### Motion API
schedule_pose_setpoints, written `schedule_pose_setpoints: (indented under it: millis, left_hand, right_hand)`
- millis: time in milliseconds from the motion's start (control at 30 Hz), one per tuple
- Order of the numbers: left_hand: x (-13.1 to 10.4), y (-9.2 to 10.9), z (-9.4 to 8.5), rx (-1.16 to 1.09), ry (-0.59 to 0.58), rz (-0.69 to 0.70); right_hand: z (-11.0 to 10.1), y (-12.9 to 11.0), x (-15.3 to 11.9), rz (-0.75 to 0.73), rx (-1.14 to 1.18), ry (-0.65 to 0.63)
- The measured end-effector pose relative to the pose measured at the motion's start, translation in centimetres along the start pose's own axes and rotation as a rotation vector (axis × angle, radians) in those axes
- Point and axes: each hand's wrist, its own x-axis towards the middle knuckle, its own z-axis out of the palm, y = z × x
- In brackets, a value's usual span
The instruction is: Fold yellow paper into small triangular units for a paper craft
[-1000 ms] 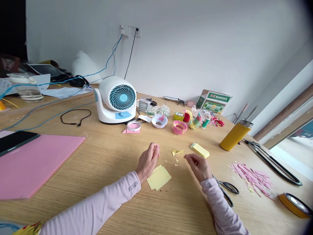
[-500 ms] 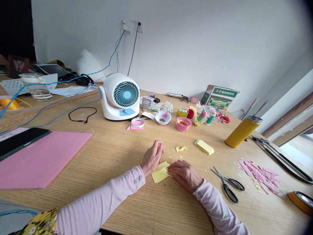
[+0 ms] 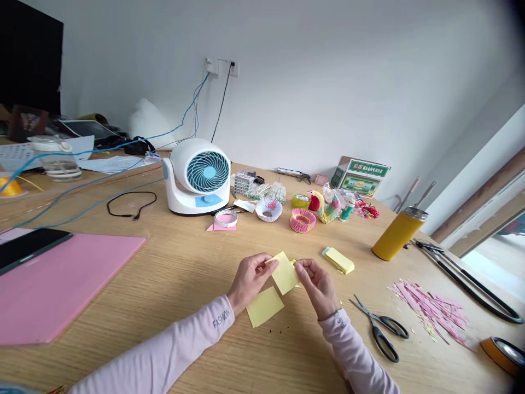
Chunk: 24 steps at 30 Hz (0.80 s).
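Observation:
Above the wooden table (image 3: 197,350), a yellow paper square (image 3: 284,273) is held up between both hands. My left hand (image 3: 251,278) pinches its upper left edge between thumb and fingers. At its right corner, my right hand (image 3: 316,284) has thumb and fingers closed on the paper. A second yellow sheet (image 3: 264,307) lies flat on the table just below and beside my left hand. Small yellow folded pieces behind the held square are mostly hidden. A stack of yellow paper strips (image 3: 338,260) lies beyond my right hand, with black-handled scissors (image 3: 379,325) to its right.
A white fan (image 3: 199,178) stands at the back, near paper rings (image 3: 302,220) and a tape roll (image 3: 225,219). On the right are a yellow bottle (image 3: 399,233), pink paper shreds (image 3: 435,309) and orange tape (image 3: 503,353). A pink board (image 3: 82,284) with a phone lies left.
Both hands have lifted a yellow square off the other sheet, and it now hangs between them. My right hand has turned more upright. The camera view has shifted slightly.

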Motion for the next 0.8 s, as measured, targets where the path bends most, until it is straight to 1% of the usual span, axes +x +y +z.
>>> schedule_pose_setpoints:
  millis: [33,100,167,267,367,533,800]
  left_hand:
    - [0.0,-0.1,0.1,-0.070,0.017,-0.033]
    - [0.0,-0.1,0.2,-0.183,0.030,-0.097]
    - [0.0,-0.1,0.2,-0.246,0.015,-0.138]
    - [0.0,-0.1,0.1,-0.267,-0.065,-0.138]
    - [0.1,-0.3,0.0,-0.239,-0.144,-0.112]
    - [0.1,-0.8,0.1,-0.239,-0.109,-0.139]
    - [0.0,-0.3,0.2,-0.244,-0.150,-0.136]
  right_hand:
    - [0.3,0.2,0.0,0.064,0.117,-0.026]
    - [0.8,0.6,-0.1,0.143,0.271,-0.071]
    - [1.0,0.9,-0.1,0.160,0.333,-0.046]
    - [0.6,1.1,0.0,0.131,0.315,0.044]
    - [0.2,1.0,0.0,0.112,0.269,0.061]
    - [0.2,0.4,-0.3,0.071,0.197,-0.006]
    - [0.1,-0.2,-0.4,0.075,0.231,0.035]
